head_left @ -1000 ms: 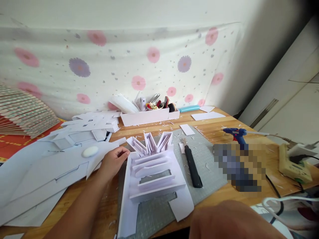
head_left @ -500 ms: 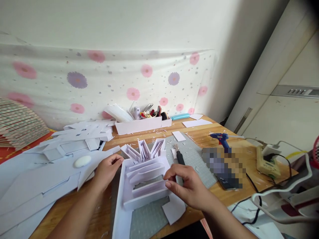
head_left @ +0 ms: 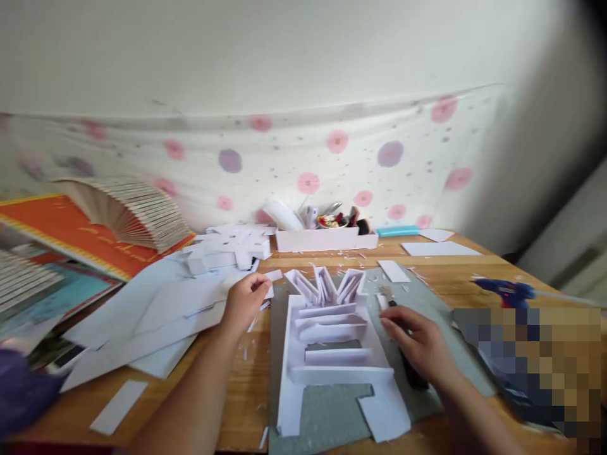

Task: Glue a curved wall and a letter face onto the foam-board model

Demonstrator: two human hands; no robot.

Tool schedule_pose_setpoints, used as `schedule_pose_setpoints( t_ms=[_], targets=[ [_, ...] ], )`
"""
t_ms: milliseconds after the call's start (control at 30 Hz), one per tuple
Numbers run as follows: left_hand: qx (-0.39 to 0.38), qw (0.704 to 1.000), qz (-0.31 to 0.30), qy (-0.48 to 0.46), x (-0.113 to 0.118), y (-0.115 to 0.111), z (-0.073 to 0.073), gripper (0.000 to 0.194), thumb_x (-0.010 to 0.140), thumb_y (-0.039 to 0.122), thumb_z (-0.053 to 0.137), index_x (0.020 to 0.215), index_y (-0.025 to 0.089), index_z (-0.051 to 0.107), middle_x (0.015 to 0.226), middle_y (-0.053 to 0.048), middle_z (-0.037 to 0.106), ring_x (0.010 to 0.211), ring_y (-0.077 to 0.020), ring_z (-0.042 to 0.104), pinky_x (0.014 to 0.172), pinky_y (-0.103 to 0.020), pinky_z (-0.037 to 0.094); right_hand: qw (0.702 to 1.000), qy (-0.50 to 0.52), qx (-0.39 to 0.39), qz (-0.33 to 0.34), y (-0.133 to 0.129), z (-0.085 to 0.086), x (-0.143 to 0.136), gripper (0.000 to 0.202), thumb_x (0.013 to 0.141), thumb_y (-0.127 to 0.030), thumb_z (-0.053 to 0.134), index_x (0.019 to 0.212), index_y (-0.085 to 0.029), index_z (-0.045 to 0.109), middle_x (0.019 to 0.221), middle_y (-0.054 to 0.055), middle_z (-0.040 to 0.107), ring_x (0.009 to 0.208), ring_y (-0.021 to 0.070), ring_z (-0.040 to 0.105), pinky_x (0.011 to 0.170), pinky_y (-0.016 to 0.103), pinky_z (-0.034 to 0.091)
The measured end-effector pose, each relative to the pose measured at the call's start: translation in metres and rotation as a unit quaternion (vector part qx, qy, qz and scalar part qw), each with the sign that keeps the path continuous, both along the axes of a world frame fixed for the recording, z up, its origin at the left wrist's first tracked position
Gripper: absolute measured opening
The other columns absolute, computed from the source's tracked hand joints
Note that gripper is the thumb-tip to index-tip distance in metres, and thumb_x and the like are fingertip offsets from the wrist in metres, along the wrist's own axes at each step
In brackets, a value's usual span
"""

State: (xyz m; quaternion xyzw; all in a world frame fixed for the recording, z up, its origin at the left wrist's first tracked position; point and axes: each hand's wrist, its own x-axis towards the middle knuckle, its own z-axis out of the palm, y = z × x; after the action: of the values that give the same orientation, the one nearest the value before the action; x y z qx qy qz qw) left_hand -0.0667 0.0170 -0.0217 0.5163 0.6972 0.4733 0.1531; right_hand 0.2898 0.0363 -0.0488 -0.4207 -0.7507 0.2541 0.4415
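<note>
My left hand (head_left: pixel 246 300) is closed in a pinch at the end of a white board sheet (head_left: pixel 190 325), beside the stack on the left. A white tip sticks out past its fingers. My right hand (head_left: pixel 420 341) hovers with loosely curved fingers above a black-handled tool with a metal tip (head_left: pixel 415 376), and nothing shows in its grasp. Between my hands, a white board structure (head_left: pixel 342 374) lies on a grey cutting mat (head_left: pixel 327 411). Upright strips cross its middle, and three narrow V-set compartments fan out at its far end. A bent white flap (head_left: pixel 386 417) lies at its near right.
A white box of tools (head_left: pixel 317 240) stands by the wall. At the right are a blue glue gun (head_left: pixel 505 291) and a blurred-out patch. Fanned books (head_left: pixel 137 212) and cut white pieces (head_left: pixel 227 246) occupy the left. Scraps litter the wooden table (head_left: pixel 246 385).
The view has swung left, bringing more books and a purple object into sight. My right hand has moved from the structure's right edge to over the black-handled tool. My left hand remains pinched.
</note>
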Motion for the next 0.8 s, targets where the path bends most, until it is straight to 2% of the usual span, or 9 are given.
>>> schedule_pose_setpoints(
  t_ms=[100,167,233,333,467,533,600,700,800],
  targets=[
    [0.018,0.99,0.128,0.05,-0.053,-0.033,0.023,0.025,0.073,0.043,0.059,0.085,0.022,0.066,0.08,-0.001,0.068,0.08,-0.0217,0.061,0.075,-0.03,0.045,0.997,0.042,-0.049,-0.05,0.013,-0.022,0.013,0.028,0.081,-0.047,0.062,0.078,-0.021,0.07,0.072,0.005,0.071,0.065,0.0217,0.067,0.06,0.031,0.053],
    [-0.015,0.964,0.232,0.128,-0.088,-0.059,0.034,0.024,0.075,0.043,0.055,0.084,0.022,0.065,0.076,-0.001,0.067,0.076,-0.0209,0.062,0.071,-0.03,0.045,0.994,0.057,-0.06,-0.07,0.016,-0.032,0.02,0.031,0.079,-0.051,0.063,0.079,-0.02,0.07,0.071,0.005,0.071,0.064,0.0206,0.067,0.058,0.028,0.053],
    [-0.066,0.942,0.254,0.21,-0.112,-0.08,0.036,0.026,0.079,0.042,0.052,0.089,0.022,0.065,0.083,-0.002,0.07,0.081,-0.0213,0.064,0.073,-0.03,0.046,0.994,0.051,-0.05,-0.084,0.017,-0.037,0.023,0.033,0.078,-0.053,0.063,0.08,-0.021,0.071,0.071,0.004,0.071,0.065,0.0198,0.067,0.06,0.027,0.053],
    [-0.14,0.937,0.217,0.235,-0.126,-0.095,0.022,0.026,0.077,0.04,0.052,0.089,0.021,0.066,0.085,-0.005,0.071,0.081,-0.0242,0.066,0.072,-0.033,0.047,0.996,0.008,-0.022,-0.085,0.017,-0.039,0.025,0.032,0.079,-0.053,0.063,0.081,-0.022,0.073,0.077,0.004,0.074,0.069,0.0201,0.069,0.062,0.027,0.054],
    [-0.18,0.941,0.14,0.251,-0.115,-0.089,-0.006,0.027,0.074,0.039,0.054,0.089,0.022,0.067,0.098,-0.007,0.072,0.093,-0.0258,0.067,0.08,-0.034,0.049,0.996,-0.021,-0.004,-0.083,0.017,-0.038,0.024,0.031,0.08,-0.053,0.061,0.08,-0.023,0.073,0.078,0.003,0.075,0.071,0.0207,0.07,0.063,0.027,0.055],
    [-0.172,0.943,0.109,0.263,-0.103,-0.082,-0.013,0.028,0.074,0.041,0.053,0.09,0.022,0.066,0.102,-0.007,0.071,0.098,-0.0258,0.065,0.086,-0.034,0.048,0.995,-0.014,-0.001,-0.095,0.016,-0.038,0.022,0.031,0.08,-0.052,0.061,0.08,-0.023,0.073,0.076,0.003,0.074,0.068,0.0204,0.07,0.062,0.027,0.055],
    [-0.159,0.945,0.084,0.273,-0.089,-0.072,-0.014,0.029,0.076,0.042,0.052,0.09,0.021,0.066,0.102,-0.008,0.071,0.1,-0.0264,0.064,0.088,-0.035,0.047,0.995,-0.005,-0.002,-0.096,0.016,-0.038,0.019,0.031,0.08,-0.051,0.06,0.08,-0.022,0.072,0.075,0.004,0.074,0.067,0.0203,0.069,0.061,0.027,0.055],
    [-0.129,0.949,0.057,0.282,-0.063,-0.056,-0.007,0.031,0.08,0.042,0.047,0.093,0.021,0.066,0.105,-0.008,0.07,0.102,-0.0265,0.062,0.089,-0.037,0.047,0.997,-0.013,0.003,-0.071,0.02,-0.037,0.019,0.03,0.083,-0.048,0.058,0.082,-0.021,0.071,0.077,0.005,0.074,0.069,0.0207,0.069,0.063,0.029,0.055],
    [-0.077,0.963,0.003,0.257,-0.034,-0.038,0.003,0.031,0.081,0.042,0.048,0.095,0.022,0.066,0.105,-0.007,0.07,0.102,-0.0251,0.063,0.09,-0.036,0.047,0.996,-0.061,0.04,-0.059,0.031,-0.026,0.027,0.028,0.085,-0.045,0.056,0.085,-0.021,0.07,0.081,0.006,0.072,0.072,0.0204,0.068,0.068,0.031,0.054]
  ],
)
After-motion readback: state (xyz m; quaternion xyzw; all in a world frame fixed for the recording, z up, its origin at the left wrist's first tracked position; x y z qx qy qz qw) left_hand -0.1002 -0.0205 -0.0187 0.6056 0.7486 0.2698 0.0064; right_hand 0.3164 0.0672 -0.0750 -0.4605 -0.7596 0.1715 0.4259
